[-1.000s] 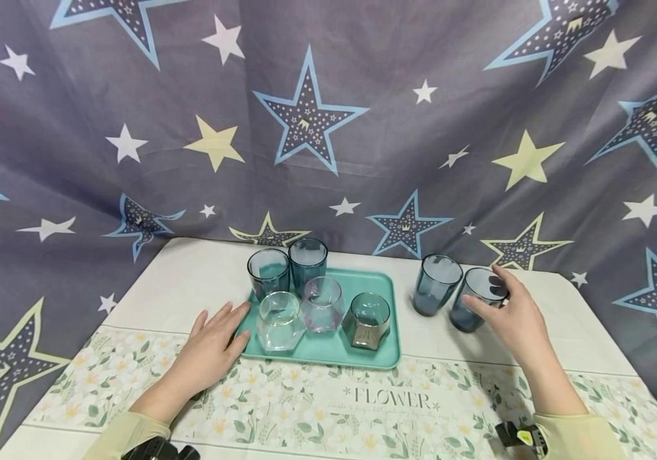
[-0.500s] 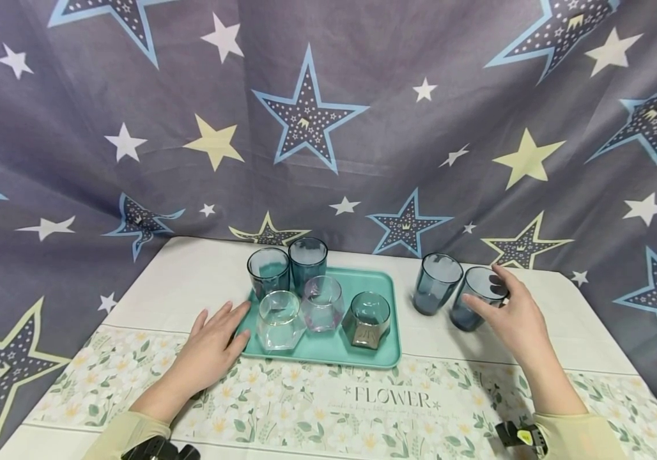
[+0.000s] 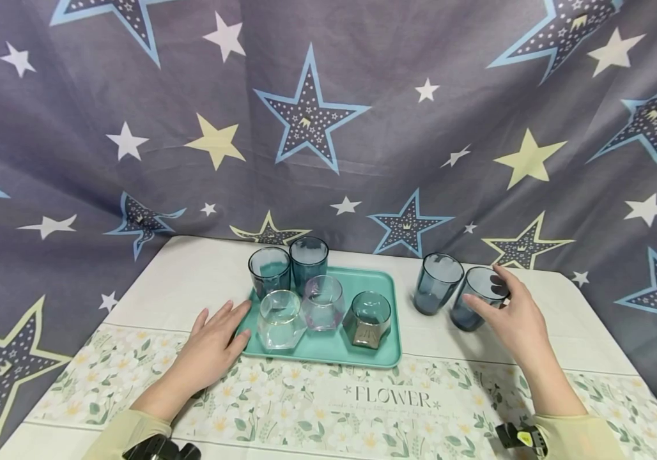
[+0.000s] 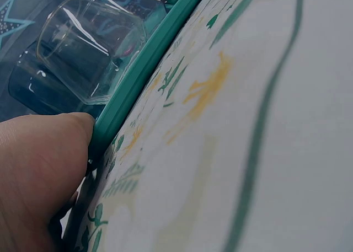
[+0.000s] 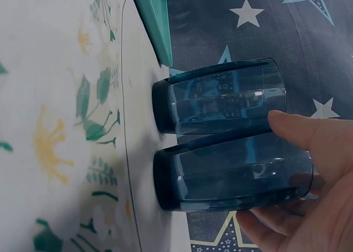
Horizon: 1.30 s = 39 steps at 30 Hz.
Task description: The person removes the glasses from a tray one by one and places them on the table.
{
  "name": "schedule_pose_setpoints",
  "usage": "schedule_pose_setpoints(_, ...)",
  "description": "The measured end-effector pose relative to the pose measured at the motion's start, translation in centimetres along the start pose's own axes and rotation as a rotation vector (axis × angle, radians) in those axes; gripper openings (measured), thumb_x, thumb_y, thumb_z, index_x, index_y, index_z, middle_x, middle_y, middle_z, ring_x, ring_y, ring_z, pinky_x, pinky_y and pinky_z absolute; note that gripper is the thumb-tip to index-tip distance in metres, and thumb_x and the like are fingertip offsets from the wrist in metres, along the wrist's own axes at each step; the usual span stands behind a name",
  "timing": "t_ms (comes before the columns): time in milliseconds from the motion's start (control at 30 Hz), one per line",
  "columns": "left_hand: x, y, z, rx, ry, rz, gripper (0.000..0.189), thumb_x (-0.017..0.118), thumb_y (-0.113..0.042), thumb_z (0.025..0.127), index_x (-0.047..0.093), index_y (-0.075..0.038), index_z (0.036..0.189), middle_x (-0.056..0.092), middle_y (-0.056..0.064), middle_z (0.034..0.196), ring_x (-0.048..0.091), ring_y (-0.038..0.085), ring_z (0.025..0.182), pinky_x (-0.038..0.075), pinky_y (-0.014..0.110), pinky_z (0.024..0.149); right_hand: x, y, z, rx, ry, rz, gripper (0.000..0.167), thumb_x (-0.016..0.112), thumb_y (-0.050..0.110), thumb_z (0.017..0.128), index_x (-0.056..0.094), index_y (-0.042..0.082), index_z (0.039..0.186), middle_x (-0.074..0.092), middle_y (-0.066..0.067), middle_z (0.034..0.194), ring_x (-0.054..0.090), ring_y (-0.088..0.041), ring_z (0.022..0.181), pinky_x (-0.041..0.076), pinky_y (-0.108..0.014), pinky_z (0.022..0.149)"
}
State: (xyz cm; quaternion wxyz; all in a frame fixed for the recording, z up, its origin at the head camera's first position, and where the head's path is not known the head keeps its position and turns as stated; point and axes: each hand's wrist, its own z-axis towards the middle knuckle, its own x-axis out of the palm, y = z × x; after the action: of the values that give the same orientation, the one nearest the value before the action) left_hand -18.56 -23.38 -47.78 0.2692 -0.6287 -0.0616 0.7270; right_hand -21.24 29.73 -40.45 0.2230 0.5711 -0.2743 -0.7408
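Observation:
In the head view, my right hand (image 3: 515, 316) grips a blue drinking glass (image 3: 468, 314) near its rim, thumb on the near side and fingers round the far side. The glass stands upright on the table, as the right wrist view shows with its base (image 5: 162, 180) at the tabletop. Close beside it is a second blue glass (image 3: 434, 287). My left hand (image 3: 208, 348) rests by the left edge of a teal tray (image 3: 317, 356), fingers fairly straight, thumb at the rim. On the tray are a clear glass (image 3: 278, 332), a pinkish glass (image 3: 324, 310) and a grey-green glass (image 3: 367, 322).
Two more blue glasses, one left (image 3: 269, 275) and one right (image 3: 309, 255), stand at the tray's back left. A white tablecloth with a floral band (image 3: 282, 409) covers the table. A star-patterned curtain (image 3: 397, 153) hangs behind the table.

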Motion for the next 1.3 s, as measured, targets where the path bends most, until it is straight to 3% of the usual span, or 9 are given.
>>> schedule_pose_setpoints(900,0.1,0.0,0.2,-0.005,0.004,0.008,0.058,0.060,-0.028,0.116,0.048,-0.002,0.166,0.049,0.020,0.168,0.037,0.048,0.159,0.011,0.075,0.128,0.0,0.2,0.9,0.036,-0.008,0.022,0.103,0.082,0.049,0.101,0.027,0.002,0.174,0.049,-0.030,0.162,0.057,-0.052,0.133,0.042,-0.071,0.112)
schedule_pose_setpoints(1300,0.1,0.2,0.2,0.001,0.006,0.008,0.059,0.060,-0.027,0.115,0.046,-0.002,0.167,0.048,0.021,0.168,0.036,0.048,0.159,0.010,0.075,0.128,0.1,0.0,1.7,0.047,0.003,0.027,0.107,0.083,0.047,0.101,0.021,0.002,0.176,0.044,-0.032,0.167,0.042,-0.058,0.150,0.033,-0.075,0.120)
